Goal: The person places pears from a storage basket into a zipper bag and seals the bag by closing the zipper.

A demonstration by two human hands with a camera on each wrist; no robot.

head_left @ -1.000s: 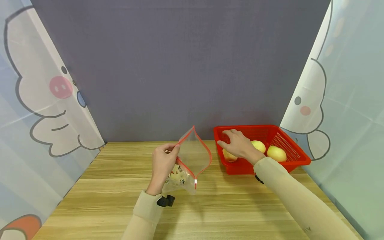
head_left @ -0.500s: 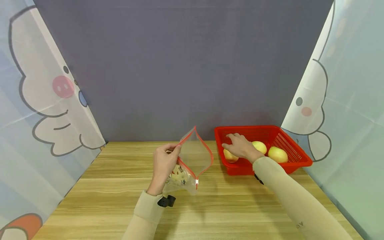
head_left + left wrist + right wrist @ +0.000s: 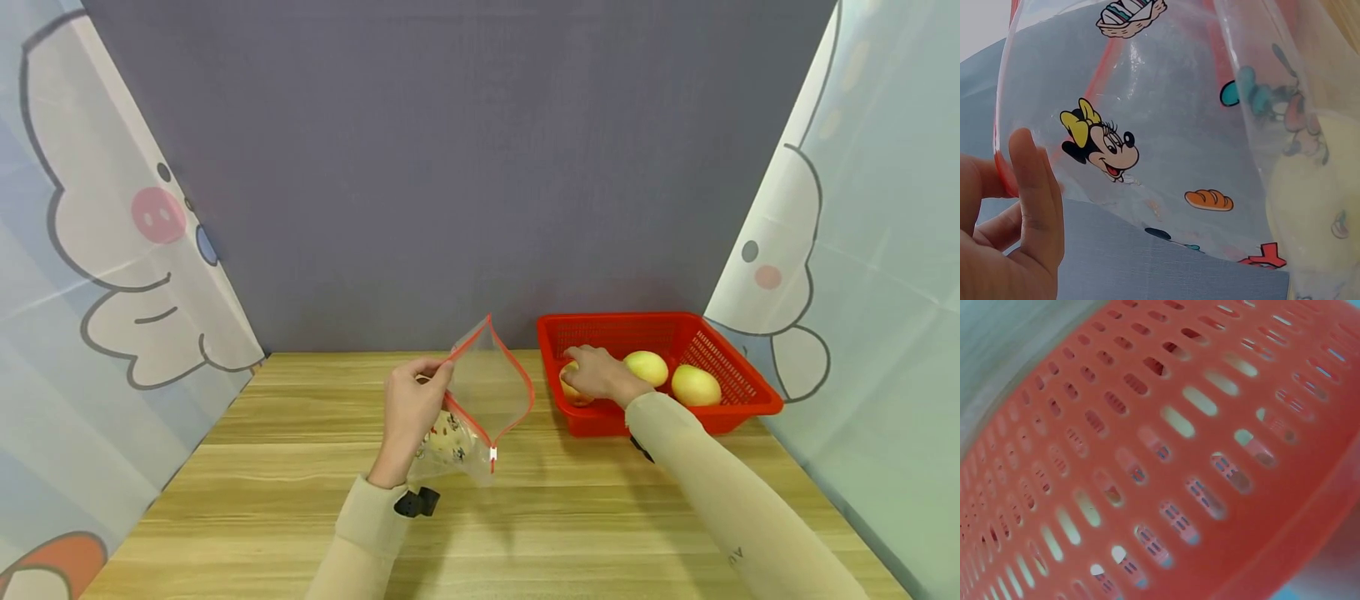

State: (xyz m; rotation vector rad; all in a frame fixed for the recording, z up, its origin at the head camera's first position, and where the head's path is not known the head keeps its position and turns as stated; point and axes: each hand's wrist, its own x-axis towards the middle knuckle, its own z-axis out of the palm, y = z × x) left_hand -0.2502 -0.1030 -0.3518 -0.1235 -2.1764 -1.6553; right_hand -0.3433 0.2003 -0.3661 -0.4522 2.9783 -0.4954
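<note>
My left hand (image 3: 416,408) pinches the rim of a clear zip bag (image 3: 1166,144) printed with cartoon figures. The bag's mouth, edged in a red strip, gapes toward the right, and a white slider hangs at its near corner. Inside the bag sits a pale yellow rounded thing (image 3: 1310,206). Over at the red basket (image 3: 592,425), my right hand (image 3: 596,372) curls its fingers and thumb over a pale yellow round fruit (image 3: 575,392) in the left part. The right wrist view is filled by the basket's slotted wall, with yellow showing through the slots; the fingers are hidden there.
Two more pale yellow fruits lie in the basket, one in the middle (image 3: 647,367) and one to the right (image 3: 696,386). The basket stands at the back right of the wooden table (image 3: 315,500). A grey cloth wall (image 3: 480,167) rises behind it.
My right hand has lowered from above the basket's left fruit onto it, its fingers closing in. The left hand and the bag have stayed nearly still.
</note>
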